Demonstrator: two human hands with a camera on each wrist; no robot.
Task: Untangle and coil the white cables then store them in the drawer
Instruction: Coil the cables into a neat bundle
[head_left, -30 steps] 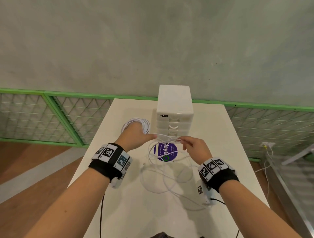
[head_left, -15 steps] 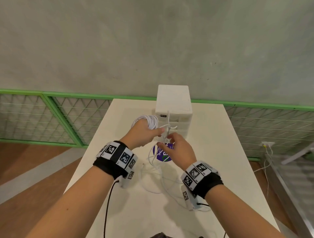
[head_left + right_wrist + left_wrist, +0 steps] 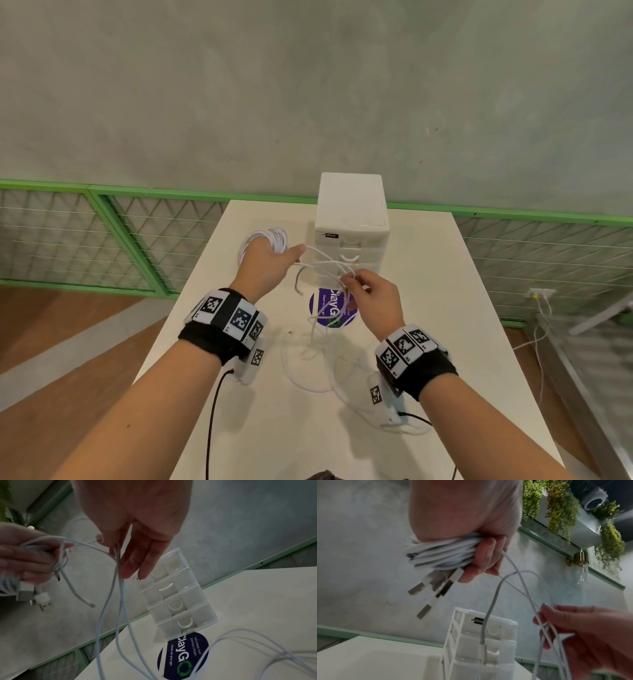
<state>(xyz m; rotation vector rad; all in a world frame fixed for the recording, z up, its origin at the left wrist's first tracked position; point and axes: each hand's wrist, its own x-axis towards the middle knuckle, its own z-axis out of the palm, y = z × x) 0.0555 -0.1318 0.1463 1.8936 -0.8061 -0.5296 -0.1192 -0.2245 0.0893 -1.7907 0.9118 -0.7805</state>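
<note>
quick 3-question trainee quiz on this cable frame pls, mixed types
1. True or false: the left hand grips a coiled bundle of white cable.
2. What does the right hand pinch? A) a drawer handle B) loose cable strands C) the round sticker
3. Fill in: the drawers of the drawer unit are all ____.

Key: 1 true; 2 B; 3 closed.

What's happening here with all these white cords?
A person is winding white cables by hand. The left hand grips a coiled bundle, its USB plugs sticking out. The right hand pinches loose strands trailing down to the table. The small drawer unit behind looks shut.
</note>
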